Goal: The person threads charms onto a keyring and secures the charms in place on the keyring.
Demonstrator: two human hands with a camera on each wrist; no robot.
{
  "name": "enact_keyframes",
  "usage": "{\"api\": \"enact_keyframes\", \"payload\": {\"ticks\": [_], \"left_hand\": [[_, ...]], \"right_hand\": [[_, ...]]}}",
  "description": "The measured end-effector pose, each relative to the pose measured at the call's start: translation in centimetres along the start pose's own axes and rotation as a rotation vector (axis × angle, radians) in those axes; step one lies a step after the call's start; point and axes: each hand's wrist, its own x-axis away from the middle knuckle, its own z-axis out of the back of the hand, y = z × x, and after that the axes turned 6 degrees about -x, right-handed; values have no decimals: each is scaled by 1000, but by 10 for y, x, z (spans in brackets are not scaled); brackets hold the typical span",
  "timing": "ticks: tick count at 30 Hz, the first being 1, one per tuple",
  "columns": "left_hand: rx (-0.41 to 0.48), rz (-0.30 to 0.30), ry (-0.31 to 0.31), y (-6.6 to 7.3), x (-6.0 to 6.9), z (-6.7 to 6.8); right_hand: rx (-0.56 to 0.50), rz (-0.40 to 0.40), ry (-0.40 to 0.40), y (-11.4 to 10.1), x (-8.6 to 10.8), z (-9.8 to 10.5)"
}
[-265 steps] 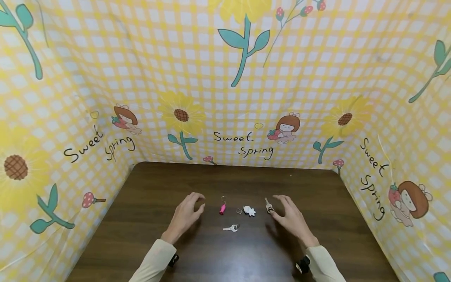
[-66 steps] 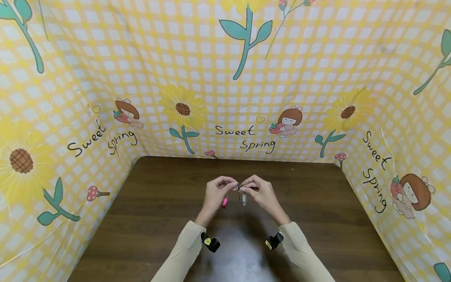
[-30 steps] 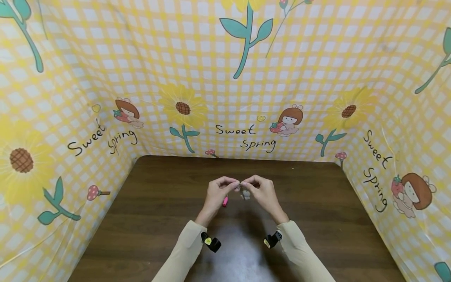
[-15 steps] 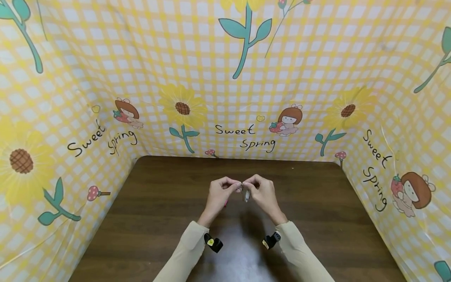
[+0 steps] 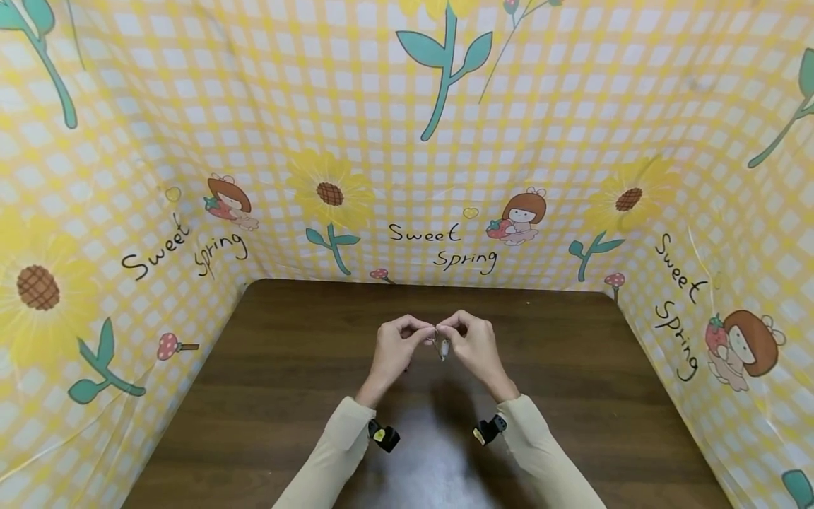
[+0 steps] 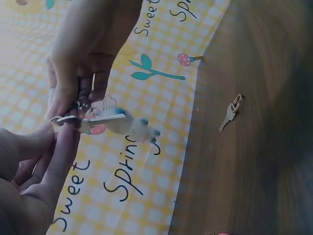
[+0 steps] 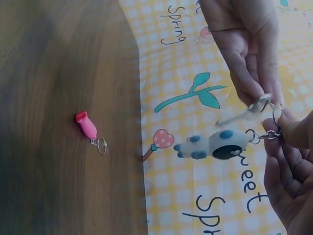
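Over the table, my left hand (image 5: 396, 348) and right hand (image 5: 473, 343) meet fingertip to fingertip. The left pinches a silver key (image 7: 239, 116) by its head, its blade blurred. My right thumb and fingers pinch the split ring of an astronaut keychain (image 7: 227, 144), white with blue spots and a dark visor, which dangles by a short chain. The ring is at the key's head; whether it passes through the hole I cannot tell. In the head view the fingers cover most of this, and the astronaut (image 5: 444, 349) shows small below them.
Another key (image 6: 229, 113) with a small ring lies on the dark wooden table (image 5: 286, 424). A pink keychain charm (image 7: 88, 126) with a split ring lies there too, nearly hidden behind the left hand in the head view. Checkered yellow cloth (image 5: 407, 162) walls three sides.
Earliest, both keys and both keychains lay on the table between apart hands. Now one key and the astronaut are lifted. Lately the left hand shifted slightly right, covering the pink charm; the astronaut swung.
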Motion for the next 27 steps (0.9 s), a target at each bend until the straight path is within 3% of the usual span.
{"api": "enact_keyframes", "payload": {"ticks": [5,9,14,18,27], "left_hand": [[66,41,1,-1,-3,4],[130,107,-46,-1,-2,6],[277,185,-91,0,-3,7],[372,214,-114,-2,-4,8],[420,254,-144,1,-3,8]], "right_hand": [[-33,-15,13,0,0,1],[-39,-11,-3,0,0,0],[-42,-22,-3,0,-1,-1],[-44,-25,1,1,-1,-1],[-66,1,13,-1,-1,-1]]}}
